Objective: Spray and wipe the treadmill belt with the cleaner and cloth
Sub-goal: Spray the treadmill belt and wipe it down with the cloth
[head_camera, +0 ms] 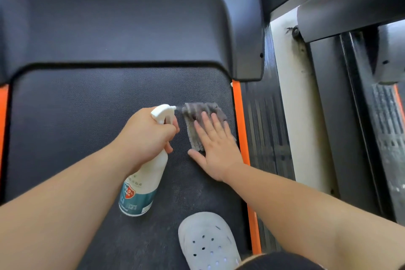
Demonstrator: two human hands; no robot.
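Observation:
The dark textured treadmill belt [87, 116] fills the middle of the view. My left hand [146, 133] grips the neck of a white spray bottle [142, 186] with a teal label, a finger curled on the trigger. Its nozzle points right at a grey fluffy cloth [197, 114] lying on the belt near the right edge. My right hand [215, 147] lies flat with straight fingers on the cloth, pressing it onto the belt.
A black motor cover [122, 26] rises at the belt's far end. Orange strips [241, 127] run along both belt sides, with a ribbed side rail [267, 138] on the right. My foot in a grey clog [208, 241] stands on the belt. Another machine [361, 94] stands at right.

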